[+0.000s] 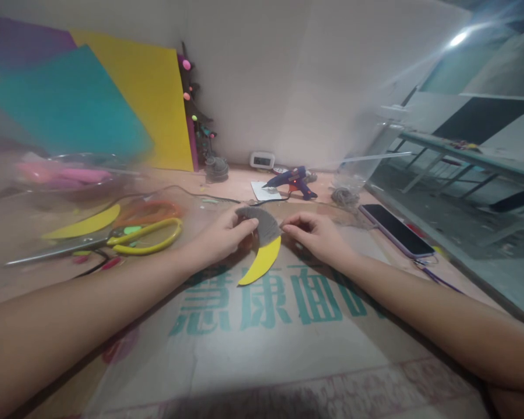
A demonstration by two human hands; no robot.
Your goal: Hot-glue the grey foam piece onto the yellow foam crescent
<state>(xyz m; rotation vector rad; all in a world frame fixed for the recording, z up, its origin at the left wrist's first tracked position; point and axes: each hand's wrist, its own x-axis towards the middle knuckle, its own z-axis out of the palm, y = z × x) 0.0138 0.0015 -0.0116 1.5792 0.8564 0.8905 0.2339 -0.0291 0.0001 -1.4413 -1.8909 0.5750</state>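
Note:
Upright over the printed sheet, a crescent-shaped yellow piece (264,260) has its upper part wrapped in grey yarn (266,224). My left hand (225,235) grips the wrapped end, thumb across its front and the other fingers partly hidden behind. At the crescent's right edge, my right hand (311,233) is closed in a pinch, apparently on the yarn; the strand between the fingertips is barely visible. A loose ball of grey yarn (344,196) lies beyond my right hand. The crescent's lower tip is bare yellow.
Yellow-handled scissors (146,237) and another yellow crescent (85,224) lie at left. A blue glue gun (291,179) sits on a white card (262,191) at the back, near a small clock (262,160). At right lies a phone (396,231) by the table edge. Coloured sheets (166,110) lean behind.

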